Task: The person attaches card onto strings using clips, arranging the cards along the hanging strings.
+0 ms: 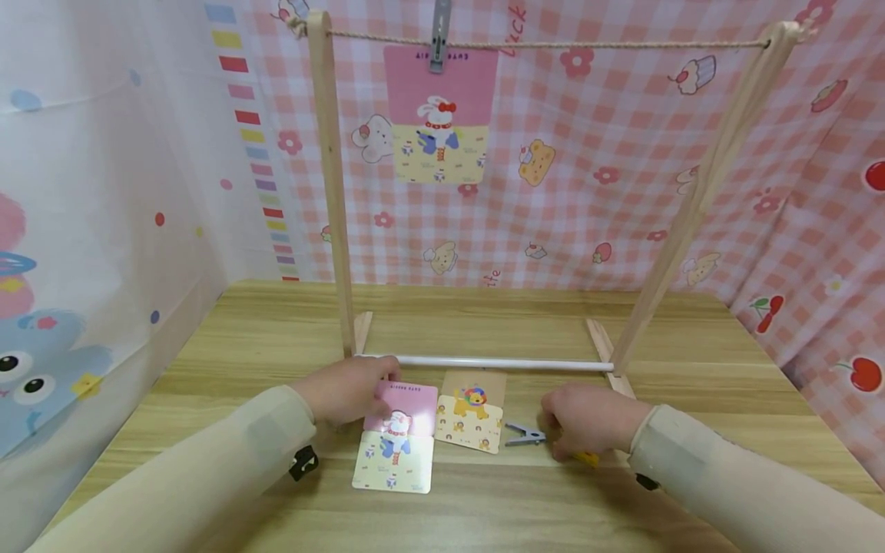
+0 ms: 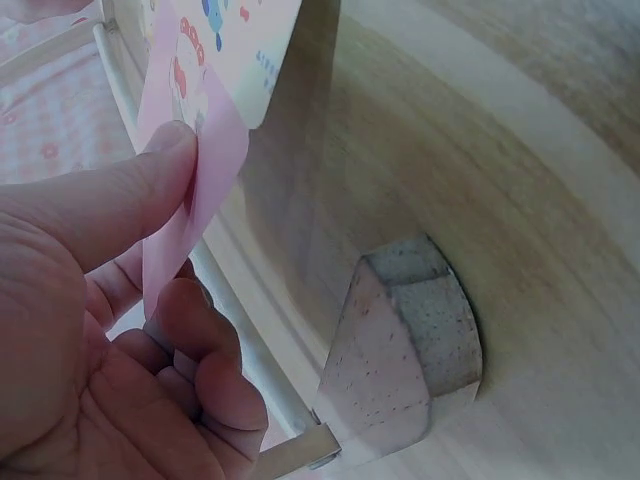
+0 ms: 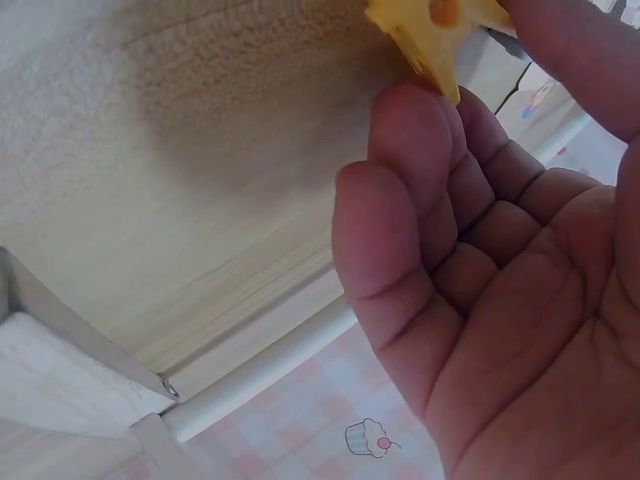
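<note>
My left hand (image 1: 349, 388) pinches the pink top of a rabbit card (image 1: 397, 461) between thumb and fingers; the left wrist view shows the pink part (image 2: 210, 180) bent at the thumb. Beside it a lion card (image 1: 473, 418) lies on the table. My right hand (image 1: 588, 418) is low over the table, fingers curled round a clip. The clip's grey metal prongs (image 1: 527, 435) stick out to the left, spread apart. A yellow piece with an orange spot (image 3: 435, 35) shows between thumb and fingers; the hand hides how it joins the clip.
A wooden frame (image 1: 332, 192) stands on the table (image 1: 484, 514), with a rope (image 1: 622, 44) across its top and a white rod (image 1: 498, 362) low down. A grey clip (image 1: 439, 34) holds another rabbit card (image 1: 442, 100) on the rope. Patterned cloth hangs behind.
</note>
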The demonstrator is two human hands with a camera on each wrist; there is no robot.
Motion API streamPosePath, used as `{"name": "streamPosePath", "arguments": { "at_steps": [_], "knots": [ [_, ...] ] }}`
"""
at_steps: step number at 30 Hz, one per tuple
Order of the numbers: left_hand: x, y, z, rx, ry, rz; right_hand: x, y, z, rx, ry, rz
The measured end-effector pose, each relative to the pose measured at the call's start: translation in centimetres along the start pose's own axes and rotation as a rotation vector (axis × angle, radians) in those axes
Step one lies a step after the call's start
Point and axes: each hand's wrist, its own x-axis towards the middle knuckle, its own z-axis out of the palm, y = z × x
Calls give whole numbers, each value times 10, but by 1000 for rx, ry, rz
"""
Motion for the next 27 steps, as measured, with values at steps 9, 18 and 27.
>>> {"name": "streamPosePath", "arguments": {
  "at_steps": [9, 18, 27],
  "knots": [
    [0, 1, 0, -46, 5, -6, 5, 1, 2, -20, 0, -4],
    [-2, 5, 0, -77, 3, -26, 5, -1, 1, -23, 19, -19],
    [3, 3, 1, -32, 21, 18, 4, -1, 2, -35, 37, -34]
  ]
}}
